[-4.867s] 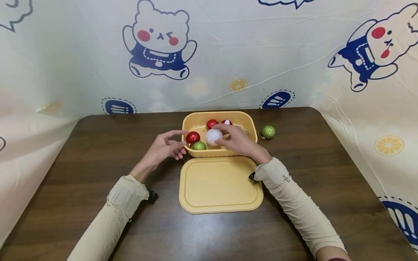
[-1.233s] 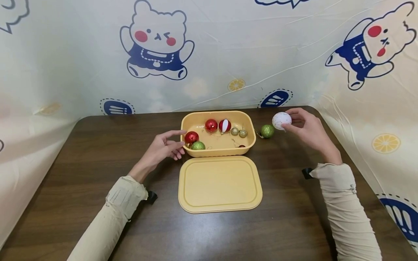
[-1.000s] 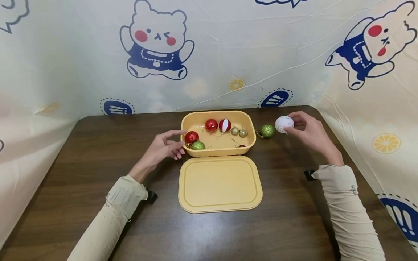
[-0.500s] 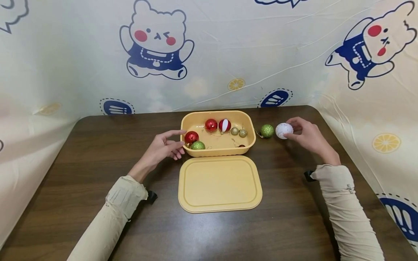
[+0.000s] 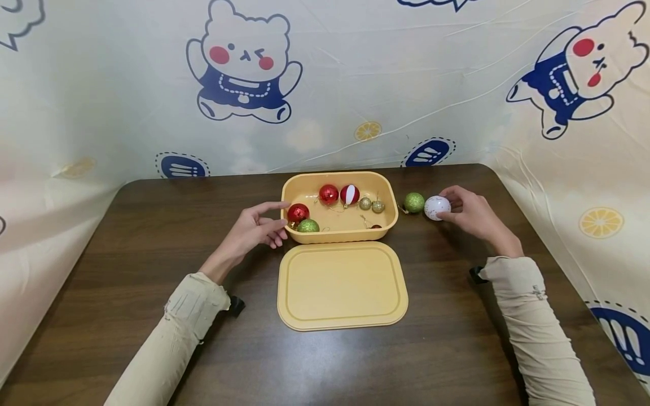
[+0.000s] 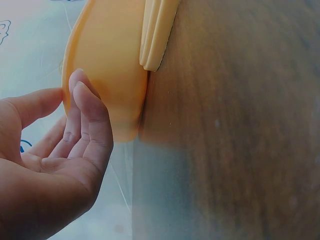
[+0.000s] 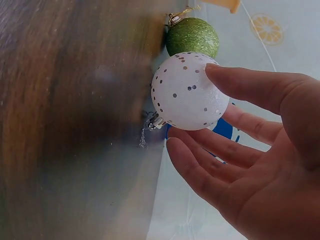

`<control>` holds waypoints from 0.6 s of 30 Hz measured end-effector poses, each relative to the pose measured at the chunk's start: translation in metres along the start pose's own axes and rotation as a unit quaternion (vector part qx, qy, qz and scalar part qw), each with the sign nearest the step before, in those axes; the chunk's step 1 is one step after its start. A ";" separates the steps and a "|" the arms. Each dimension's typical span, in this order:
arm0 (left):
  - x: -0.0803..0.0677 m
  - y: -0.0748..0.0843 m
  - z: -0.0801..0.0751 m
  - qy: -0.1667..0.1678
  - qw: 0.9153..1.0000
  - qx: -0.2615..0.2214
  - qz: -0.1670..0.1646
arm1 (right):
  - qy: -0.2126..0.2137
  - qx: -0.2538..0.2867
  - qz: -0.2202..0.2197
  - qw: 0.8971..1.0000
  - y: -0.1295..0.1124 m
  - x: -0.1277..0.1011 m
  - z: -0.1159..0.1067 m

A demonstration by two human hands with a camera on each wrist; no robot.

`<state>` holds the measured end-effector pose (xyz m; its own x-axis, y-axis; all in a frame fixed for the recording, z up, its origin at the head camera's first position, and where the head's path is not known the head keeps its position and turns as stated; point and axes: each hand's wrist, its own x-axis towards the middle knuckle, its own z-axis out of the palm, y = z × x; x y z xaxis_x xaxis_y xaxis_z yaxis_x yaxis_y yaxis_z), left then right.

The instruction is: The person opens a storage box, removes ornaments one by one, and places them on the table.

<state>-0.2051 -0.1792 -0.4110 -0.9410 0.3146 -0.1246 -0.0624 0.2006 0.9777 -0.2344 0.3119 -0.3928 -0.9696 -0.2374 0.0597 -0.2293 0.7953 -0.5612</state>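
A yellow box (image 5: 388, 223) sits open on the dark wooden table, with several baubles in it: two red ones (image 5: 298, 213) (image 5: 328, 194), a green one (image 5: 308, 226), a red-and-white one (image 5: 349, 195) and two small gold ones (image 5: 365, 203). My left hand (image 5: 274, 223) lies open, fingertips (image 6: 82, 90) against the box's left wall (image 6: 107, 55). My right hand (image 5: 452, 207) pinches a white speckled ball (image 5: 437, 207) (image 7: 187, 92) low at the table, right of the box, thumb (image 7: 240, 82) above and fingers (image 7: 200, 160) below. A green glitter ball (image 5: 413, 202) (image 7: 192, 36) lies just left of it, almost touching.
The box's yellow lid (image 5: 342, 285) lies flat on the table (image 5: 127, 270) directly in front of the box. A cartoon-printed sheet (image 5: 330, 84) walls in the table at the back and both sides, close to my right hand.
My right hand lifted the white ball out of the box, carried it right, then lowered it beside the green glitter ball. My left hand stayed at the box.
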 end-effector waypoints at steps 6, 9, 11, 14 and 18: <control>0.000 0.000 0.000 -0.003 1.000 -0.005 0.003 | 0.000 -0.002 0.000 1.000 -0.001 -0.001 -0.001; 0.000 0.000 0.000 -0.003 1.000 -0.005 0.005 | -0.002 -0.003 0.002 1.000 -0.001 -0.002 -0.002; 0.000 0.000 0.000 -0.003 1.000 -0.004 0.006 | -0.006 -0.003 0.003 1.000 -0.002 -0.003 -0.004; 0.000 0.000 0.000 -0.002 1.000 -0.001 0.008 | -0.012 -0.005 0.003 1.000 -0.003 -0.003 -0.006; 0.000 0.000 0.000 -0.002 1.000 0.002 0.008 | -0.008 -0.008 0.001 1.000 -0.004 -0.003 -0.008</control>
<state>-0.2050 -0.1794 -0.4111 -0.9408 0.3209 -0.1093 -0.0455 0.2000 0.9787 -0.2312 0.3139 -0.3837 -0.9686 -0.2448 0.0443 -0.2284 0.8044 -0.5485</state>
